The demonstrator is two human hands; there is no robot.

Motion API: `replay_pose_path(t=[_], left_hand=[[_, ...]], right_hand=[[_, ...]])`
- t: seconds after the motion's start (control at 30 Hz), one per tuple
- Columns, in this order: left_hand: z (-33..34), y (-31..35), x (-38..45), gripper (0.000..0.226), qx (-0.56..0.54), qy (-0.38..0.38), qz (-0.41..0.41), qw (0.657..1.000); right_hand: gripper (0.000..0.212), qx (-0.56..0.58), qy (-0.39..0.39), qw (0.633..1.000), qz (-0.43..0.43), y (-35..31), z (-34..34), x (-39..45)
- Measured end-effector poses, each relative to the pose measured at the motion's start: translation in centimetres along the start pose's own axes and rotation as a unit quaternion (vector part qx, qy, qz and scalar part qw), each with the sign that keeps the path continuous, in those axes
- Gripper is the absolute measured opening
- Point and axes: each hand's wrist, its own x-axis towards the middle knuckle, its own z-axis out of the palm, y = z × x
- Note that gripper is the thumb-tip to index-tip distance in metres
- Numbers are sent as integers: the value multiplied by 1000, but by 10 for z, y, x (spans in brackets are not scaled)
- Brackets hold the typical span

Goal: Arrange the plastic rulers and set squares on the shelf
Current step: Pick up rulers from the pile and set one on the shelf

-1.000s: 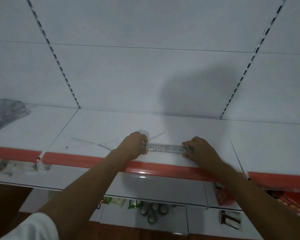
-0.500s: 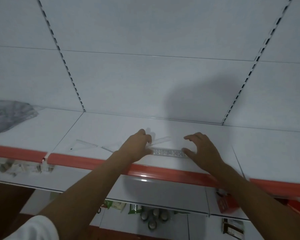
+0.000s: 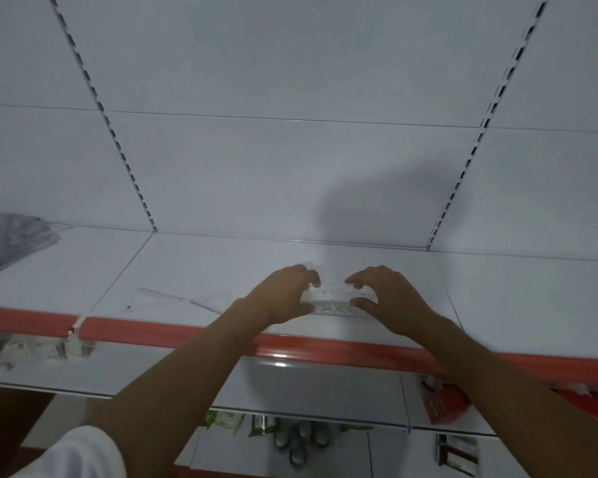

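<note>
Clear plastic rulers (image 3: 335,300) lie flat on the shelf (image 3: 194,267); left hand (image 3: 283,293) and right hand (image 3: 389,296) pinch the ends. Best square edges parallel to the red lip, near the set squares (image 3: 176,300).

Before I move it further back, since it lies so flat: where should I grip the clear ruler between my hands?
Probably at its two short ends, one from each side. The clear ruler lies flat on the shelf, long edge parallel to the red front strip. The left hand and right hand already bracket those ends, so pinching there should lift it level.
</note>
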Motion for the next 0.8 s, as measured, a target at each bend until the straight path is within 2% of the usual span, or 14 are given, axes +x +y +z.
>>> replay_pose_path(t=[0.27,0.8], left_hand=[[3,-25,-6,42,16,-12,-54,998],[13,-35,-4,42,0,-48,-95,994]], right_hand=[[34,-13,-16,998,67,24,5,-19],[34,-9,-82,994,76,29,26,-12]])
